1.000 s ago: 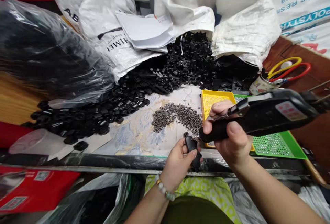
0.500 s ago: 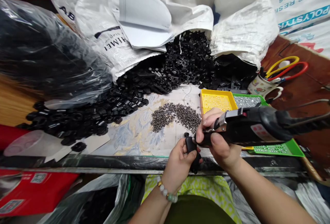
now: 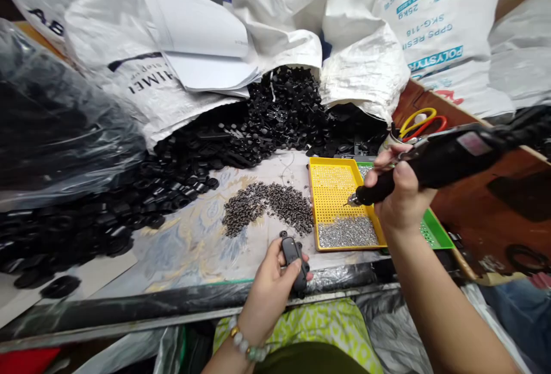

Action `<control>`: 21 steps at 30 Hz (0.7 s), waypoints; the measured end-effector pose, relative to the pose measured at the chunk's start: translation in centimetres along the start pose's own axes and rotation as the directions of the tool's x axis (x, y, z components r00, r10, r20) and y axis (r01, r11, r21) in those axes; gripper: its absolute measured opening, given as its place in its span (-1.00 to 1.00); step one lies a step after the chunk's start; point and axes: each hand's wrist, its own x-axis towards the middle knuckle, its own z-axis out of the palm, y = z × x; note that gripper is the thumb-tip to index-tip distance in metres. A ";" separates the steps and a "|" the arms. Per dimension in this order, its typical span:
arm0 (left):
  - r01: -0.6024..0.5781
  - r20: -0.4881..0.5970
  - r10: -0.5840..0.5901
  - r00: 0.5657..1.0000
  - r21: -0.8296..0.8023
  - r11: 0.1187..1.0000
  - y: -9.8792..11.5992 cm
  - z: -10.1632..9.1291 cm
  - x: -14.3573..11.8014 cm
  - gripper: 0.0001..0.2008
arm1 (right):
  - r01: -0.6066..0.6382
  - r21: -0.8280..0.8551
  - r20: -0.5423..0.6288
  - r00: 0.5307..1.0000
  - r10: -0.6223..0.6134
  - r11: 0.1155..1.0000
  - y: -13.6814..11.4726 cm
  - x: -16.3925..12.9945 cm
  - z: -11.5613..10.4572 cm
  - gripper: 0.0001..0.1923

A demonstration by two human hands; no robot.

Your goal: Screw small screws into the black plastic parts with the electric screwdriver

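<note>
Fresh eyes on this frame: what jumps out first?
The heap of black plastic parts spilling from white sacks across the table's far side. Nearer, the right hand holds an electric screwdriver tip-down over the yellow tray of screws; the left hand grips a small black part at the table edge.

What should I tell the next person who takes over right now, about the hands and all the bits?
Left hand: shut on a black part, held at the table's near edge.
Right hand: shut on the driver, its tip over the yellow tray, close above the screws lying in it.
Nearby: a loose pile of screws on the table left of the tray, black parts spilling from the sacks behind.
Done: one part is in hand.
Left: the driver is not on the part now; whether any screw is already in cannot be told.
</note>
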 end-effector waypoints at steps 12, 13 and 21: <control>0.035 0.071 -0.034 0.997 -0.021 0.999 0.1 -1.0 -0.1 -0.40 | -0.058 -0.126 -0.160 0.986 0.038 0.990 6.0 2.3 -4.7 -0.75; 0.038 0.072 -0.036 0.997 -0.027 0.999 0.2 -1.0 -0.1 -0.40 | -0.057 -0.124 -0.156 0.987 0.037 0.991 6.1 2.3 -4.7 -0.75; 0.093 0.083 -0.085 0.993 -0.100 0.991 0.3 -1.2 -0.2 -0.39 | -0.059 -0.166 -0.127 0.991 0.038 0.984 6.2 2.0 -4.7 -0.75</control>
